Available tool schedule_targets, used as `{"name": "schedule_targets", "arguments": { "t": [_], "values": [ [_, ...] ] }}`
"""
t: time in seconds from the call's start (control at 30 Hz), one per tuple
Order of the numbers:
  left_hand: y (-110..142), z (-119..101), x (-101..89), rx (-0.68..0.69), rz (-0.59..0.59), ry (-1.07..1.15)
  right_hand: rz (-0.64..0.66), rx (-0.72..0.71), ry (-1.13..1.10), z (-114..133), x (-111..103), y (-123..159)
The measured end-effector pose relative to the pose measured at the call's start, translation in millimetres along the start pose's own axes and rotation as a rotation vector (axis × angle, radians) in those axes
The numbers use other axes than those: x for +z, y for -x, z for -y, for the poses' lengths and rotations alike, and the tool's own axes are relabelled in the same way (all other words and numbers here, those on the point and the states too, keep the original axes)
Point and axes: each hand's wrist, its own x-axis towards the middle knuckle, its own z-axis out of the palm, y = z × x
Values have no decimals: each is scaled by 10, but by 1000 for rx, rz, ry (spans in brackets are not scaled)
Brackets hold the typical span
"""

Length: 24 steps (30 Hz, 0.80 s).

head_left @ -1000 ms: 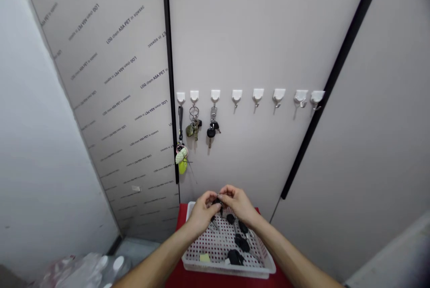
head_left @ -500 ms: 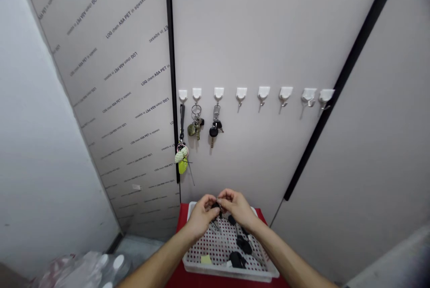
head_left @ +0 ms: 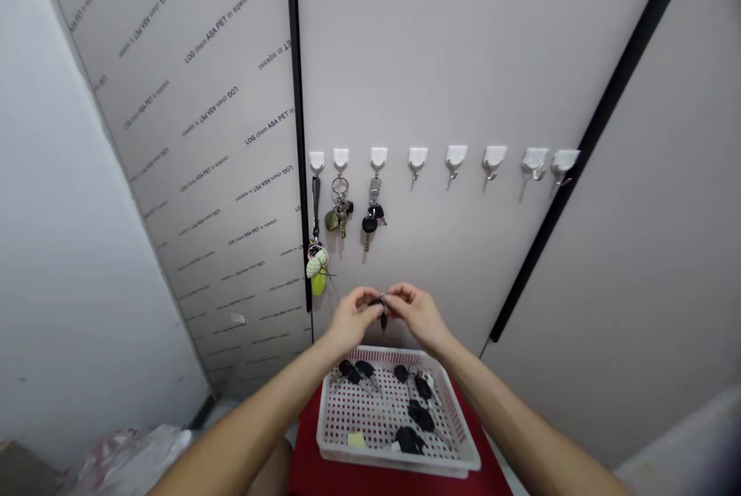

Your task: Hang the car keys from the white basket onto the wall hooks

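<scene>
My left hand (head_left: pixel 354 320) and my right hand (head_left: pixel 417 312) meet above the far side of a white perforated basket (head_left: pixel 399 463). Pinched between their fingertips is a small bunch of keys (head_left: pixel 383 318) with black parts hanging down; the fingers partly cover it. Several black-headed keys (head_left: pixel 410 440) lie in the basket, along with a yellow paper piece (head_left: pixel 356 440). On the panel beyond, a row of white hooks (head_left: pixel 417 158) runs left to right. The left three carry a strap with green charms (head_left: pixel 317 264), a ring of keys (head_left: pixel 340 207) and a clip with black-headed keys (head_left: pixel 371 220).
The basket stands on a red surface (head_left: pixel 306 457). A black vertical strip (head_left: pixel 299 118) is left of the hooks, and a slanting black strip (head_left: pixel 544 241) passes behind the rightmost one. Clear plastic bags (head_left: pixel 139 459) sit low at the left.
Both hands have risen from inside the basket to above its far rim, with the keys held between them. More keys in the basket now show. The view has shifted slightly.
</scene>
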Motion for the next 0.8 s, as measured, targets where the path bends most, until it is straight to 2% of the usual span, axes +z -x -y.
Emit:
{"name": "schedule_targets", "arguments": {
  "t": [0.23,0.4,0.57,0.7,0.8],
  "values": [
    [-509,-822,156,178,-118,-132,-156,-306,13,857,-63,-442],
    [-783,-1191,289,341,-147,-349,-259,-451,61,1252,-172,-652],
    [-973,-1368,451,481,-226,-563,-411,-477,148,1385,-314,-848],
    [-1087,-1353,535,452,-274,-620,-520,-507,373,1370,-370,-932],
    [-1106,-1300,542,432,-259,-640,-531,-509,506,1329,-397,-937]
  ]
}}
